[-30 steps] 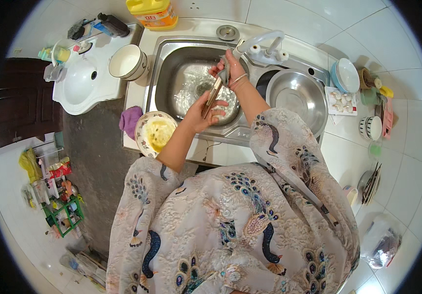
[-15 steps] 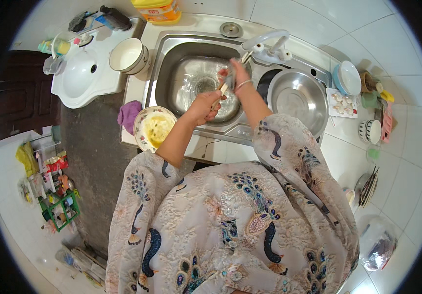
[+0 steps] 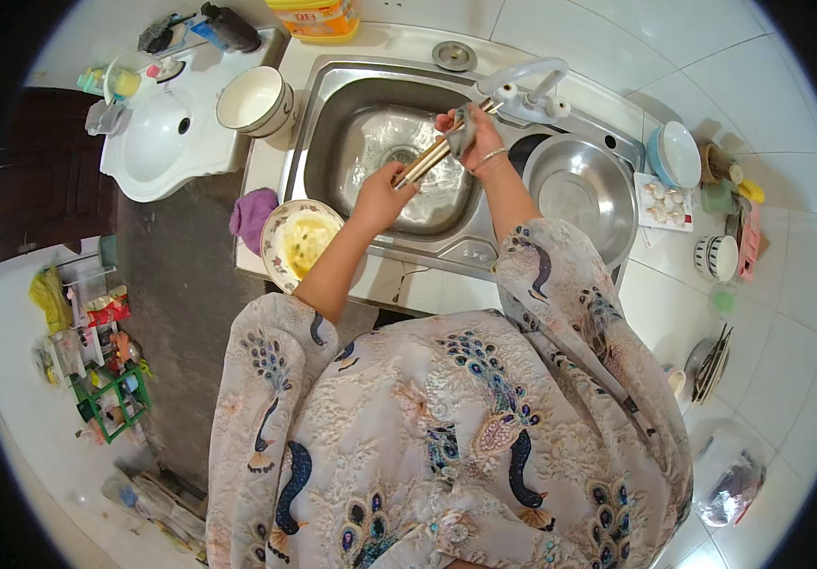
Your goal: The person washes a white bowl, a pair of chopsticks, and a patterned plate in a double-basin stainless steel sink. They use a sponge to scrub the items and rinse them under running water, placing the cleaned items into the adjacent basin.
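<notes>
Glossy white wall tiles with thin dark joints rise behind the worktop and run round to the right, their lines bowed by the lens. The worktop is pale, with fine seams. At upper left is a white washbasin, near a dark brown panelled door. The floor is dark grey and mottled, a pale wall beyond it; light glares off tiles at lower right
</notes>
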A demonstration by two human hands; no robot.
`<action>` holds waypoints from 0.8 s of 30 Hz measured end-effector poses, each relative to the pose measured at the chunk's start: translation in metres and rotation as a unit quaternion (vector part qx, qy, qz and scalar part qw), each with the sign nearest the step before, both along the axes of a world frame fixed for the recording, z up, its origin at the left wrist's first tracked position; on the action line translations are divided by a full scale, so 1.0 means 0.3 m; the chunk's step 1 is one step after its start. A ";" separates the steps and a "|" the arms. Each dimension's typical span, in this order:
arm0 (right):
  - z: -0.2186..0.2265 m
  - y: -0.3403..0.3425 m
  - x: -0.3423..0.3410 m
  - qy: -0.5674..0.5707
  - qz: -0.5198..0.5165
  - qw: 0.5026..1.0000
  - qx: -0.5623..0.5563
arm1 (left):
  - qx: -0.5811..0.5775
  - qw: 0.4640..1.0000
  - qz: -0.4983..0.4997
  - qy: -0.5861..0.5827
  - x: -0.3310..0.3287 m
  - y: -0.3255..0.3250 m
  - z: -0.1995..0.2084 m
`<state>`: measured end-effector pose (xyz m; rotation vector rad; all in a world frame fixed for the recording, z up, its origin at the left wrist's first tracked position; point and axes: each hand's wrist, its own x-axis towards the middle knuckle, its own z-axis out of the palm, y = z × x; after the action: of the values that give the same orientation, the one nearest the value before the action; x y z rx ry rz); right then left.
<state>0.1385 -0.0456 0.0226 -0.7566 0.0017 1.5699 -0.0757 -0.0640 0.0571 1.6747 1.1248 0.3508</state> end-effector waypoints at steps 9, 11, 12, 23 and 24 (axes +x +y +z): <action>-0.002 -0.065 -0.160 0.010 0.036 0.999 -0.003 | -0.393 0.910 0.089 -0.099 0.077 -0.003 0.098; -0.010 -0.078 -0.183 0.003 0.075 0.996 -0.042 | -0.380 0.919 0.066 -0.087 0.066 0.014 0.081; -0.020 -0.062 -0.163 -0.035 0.073 0.995 -0.053 | -0.373 0.923 0.055 -0.083 0.062 0.018 0.092; -0.016 -0.034 -0.220 -0.117 -0.002 0.979 -0.164 | -0.378 0.914 0.100 -0.110 0.038 -0.011 0.084; 0.022 -0.046 -0.214 -0.144 0.009 0.971 -0.190 | -0.382 0.913 0.103 -0.098 0.043 -0.016 0.077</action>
<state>0.0743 -0.0595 0.0291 -1.2841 0.0844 1.4805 -0.0628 -0.0688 0.0803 0.8154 1.0945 0.1651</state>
